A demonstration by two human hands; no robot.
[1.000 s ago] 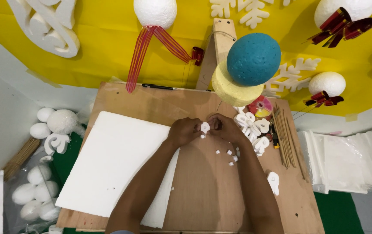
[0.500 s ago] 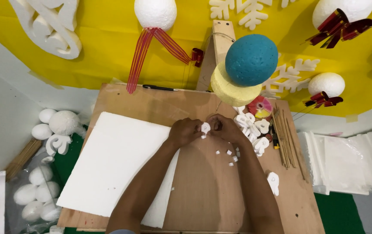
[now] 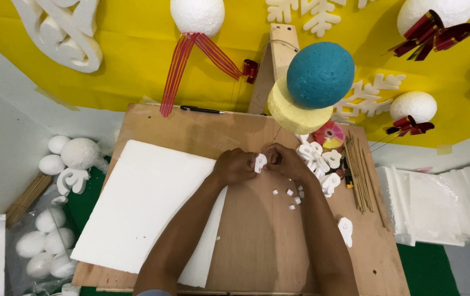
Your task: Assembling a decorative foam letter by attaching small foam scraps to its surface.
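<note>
Small white foam piece (image 3: 260, 163), mostly hidden, pinched between left hand (image 3: 235, 166) and right hand (image 3: 285, 162), both grips clamped on it

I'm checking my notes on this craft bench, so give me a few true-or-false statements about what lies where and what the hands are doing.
1. Both hands hold one small white foam piece between them. True: the left hand and right hand meet on it.
2. The big white foam sheet lies on the person's right. False: it lies on the left side of the board.
3. The teal ball sits beside a red disc. False: the disc under it is yellow.
4. A bundle of thin sticks lies right of the hands. True.
5. A black pen lies at the board's far edge. True.
</note>
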